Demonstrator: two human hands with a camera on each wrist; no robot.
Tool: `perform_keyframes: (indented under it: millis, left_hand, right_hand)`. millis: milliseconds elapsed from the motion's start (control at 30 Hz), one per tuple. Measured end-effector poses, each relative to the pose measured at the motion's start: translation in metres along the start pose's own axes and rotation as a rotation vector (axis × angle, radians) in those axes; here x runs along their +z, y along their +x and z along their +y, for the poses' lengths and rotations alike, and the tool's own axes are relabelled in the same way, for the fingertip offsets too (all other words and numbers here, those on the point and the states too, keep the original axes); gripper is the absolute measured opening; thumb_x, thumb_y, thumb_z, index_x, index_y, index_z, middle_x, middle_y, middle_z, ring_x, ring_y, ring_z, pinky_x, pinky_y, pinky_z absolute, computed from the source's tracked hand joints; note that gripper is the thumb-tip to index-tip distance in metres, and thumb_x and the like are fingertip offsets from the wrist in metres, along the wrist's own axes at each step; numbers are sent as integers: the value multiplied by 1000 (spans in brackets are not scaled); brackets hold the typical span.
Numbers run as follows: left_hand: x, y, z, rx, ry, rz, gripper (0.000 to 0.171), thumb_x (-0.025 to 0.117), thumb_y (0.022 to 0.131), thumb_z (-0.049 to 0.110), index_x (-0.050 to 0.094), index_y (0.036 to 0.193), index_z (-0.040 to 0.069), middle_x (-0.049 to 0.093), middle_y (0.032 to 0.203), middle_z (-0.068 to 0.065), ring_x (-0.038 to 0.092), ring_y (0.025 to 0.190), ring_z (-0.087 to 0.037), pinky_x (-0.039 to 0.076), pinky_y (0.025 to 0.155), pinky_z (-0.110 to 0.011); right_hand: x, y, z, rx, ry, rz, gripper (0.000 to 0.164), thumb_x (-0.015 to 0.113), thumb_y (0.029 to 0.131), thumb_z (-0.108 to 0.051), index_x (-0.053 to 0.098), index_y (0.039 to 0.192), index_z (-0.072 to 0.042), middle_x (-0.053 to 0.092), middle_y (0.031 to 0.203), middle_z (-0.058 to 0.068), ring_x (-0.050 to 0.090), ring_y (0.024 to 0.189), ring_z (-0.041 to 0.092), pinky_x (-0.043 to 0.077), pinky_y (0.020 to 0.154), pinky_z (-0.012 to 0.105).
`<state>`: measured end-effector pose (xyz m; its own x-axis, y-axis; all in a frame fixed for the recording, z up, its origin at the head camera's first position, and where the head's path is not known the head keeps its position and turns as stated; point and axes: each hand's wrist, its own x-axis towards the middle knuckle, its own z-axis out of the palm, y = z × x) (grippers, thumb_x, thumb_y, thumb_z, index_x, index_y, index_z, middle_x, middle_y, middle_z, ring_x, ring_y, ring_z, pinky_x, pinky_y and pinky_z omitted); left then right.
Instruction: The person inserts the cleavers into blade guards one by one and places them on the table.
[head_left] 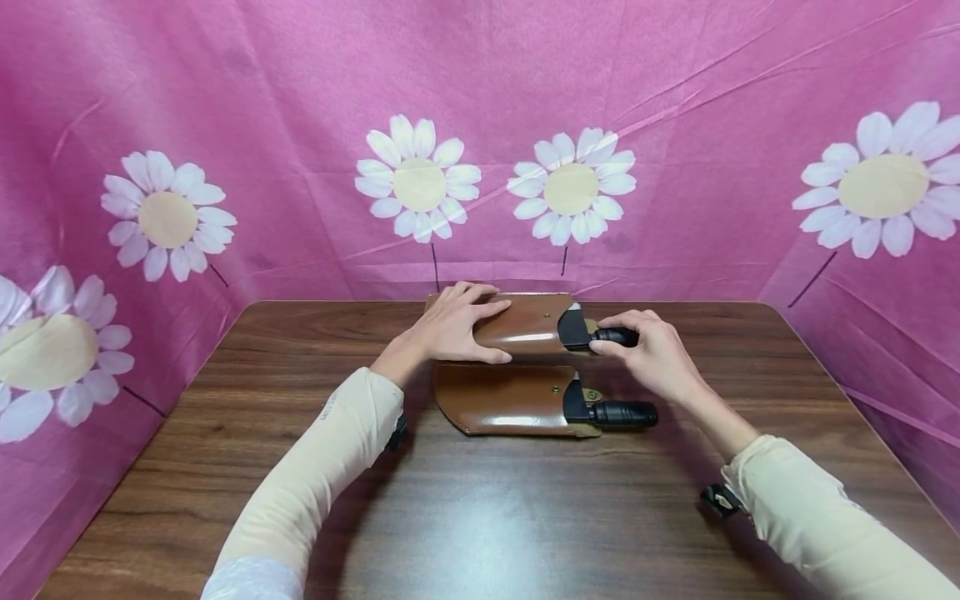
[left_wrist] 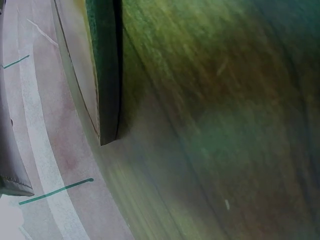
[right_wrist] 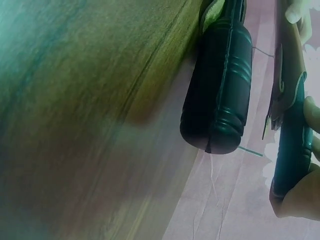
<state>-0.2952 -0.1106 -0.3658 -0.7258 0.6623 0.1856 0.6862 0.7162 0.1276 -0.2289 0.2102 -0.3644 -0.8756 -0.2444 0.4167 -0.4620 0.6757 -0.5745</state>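
A brown leather sheath (head_left: pixel 528 325) with a wide black blade (head_left: pixel 573 328) partly showing at its mouth is farther from me. My left hand (head_left: pixel 457 323) holds this sheath across its width, fingers spread over the face and thumb along the near edge. My right hand (head_left: pixel 654 350) grips the black handle (head_left: pixel 622 336) at its right end; in the right wrist view the thumb and fingers close about that handle (right_wrist: pixel 292 150). A second, similar knife in a brown sheath (head_left: pixel 502 400) lies nearer, its ribbed black handle (head_left: pixel 622 414) pointing right. Neither hand touches it.
Both sheaths are on or over a dark wood-grain table (head_left: pixel 480 517), near its back edge. A pink cloth (head_left: pixel 495 67) printed with white daisies hangs behind and at the sides. Snap tabs (head_left: pixel 592 395) stick out beside the near handle.
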Motion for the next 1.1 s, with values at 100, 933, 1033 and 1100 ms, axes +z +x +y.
perform_keyframes:
  millis: [100, 933, 1033, 1100]
  left_hand:
    - [0, 2, 1, 12, 0, 1, 94, 67, 75, 75, 52, 151, 22, 43, 153, -8, 38, 134, -28, 32, 105, -46]
    - [-3, 9, -2, 8, -38, -6, 92, 67, 76, 75, 52, 151, 23, 44, 152, -7, 38, 132, -27, 31, 106, -44]
    - [-3, 10, -3, 7, -39, -7, 92, 67, 76, 75, 52, 151, 23, 44, 152, -7, 38, 132, -27, 31, 106, -44]
    - [-4, 11, -3, 7, -44, -4, 91, 68, 77, 74, 53, 150, 22, 44, 152, -7, 38, 133, -28, 32, 106, -44]
  right_hand:
    - [1, 1, -2, -1, 5, -3, 30, 85, 84, -17, 77, 108, -1, 74, 105, 11, 58, 97, 26, 42, 81, 41]
    - [8, 6, -11, -24, -3, 65, 31, 90, 77, -16, 81, 105, -7, 76, 96, 8, 63, 91, 23, 45, 74, 29]
    - [9, 7, -12, -35, 4, 74, 30, 90, 77, -15, 81, 104, -7, 76, 96, 8, 63, 91, 22, 44, 74, 26]
    - [11, 8, -12, -42, 7, 82, 30, 90, 76, -14, 81, 104, -6, 76, 96, 9, 63, 91, 23, 44, 75, 26]
